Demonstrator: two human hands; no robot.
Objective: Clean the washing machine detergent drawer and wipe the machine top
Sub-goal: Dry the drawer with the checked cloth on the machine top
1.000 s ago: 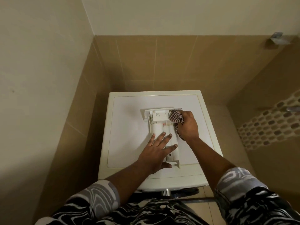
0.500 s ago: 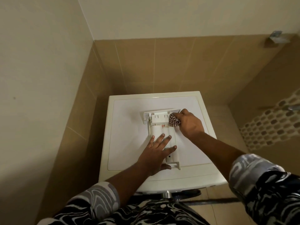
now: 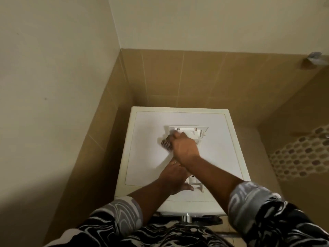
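Head view: my right hand (image 3: pixel 185 148) gripped the cloth (image 3: pixel 166 143), my left hand (image 3: pixel 173 179) lay flat on the drawer (image 3: pixel 193 131), which I judged hard scrubbing could skid.

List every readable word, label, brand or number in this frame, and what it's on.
None readable. The white plastic detergent drawer, the white washing machine top and the checked cloth in the right hand show no legible print; any small moulded marks are too blurred to tell.

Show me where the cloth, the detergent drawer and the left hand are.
cloth (image 3: pixel 166 143): head view, checked bunch sticking out.
detergent drawer (image 3: pixel 189 131): head view, its wide far end.
left hand (image 3: pixel 173 178): head view, back of the hand.
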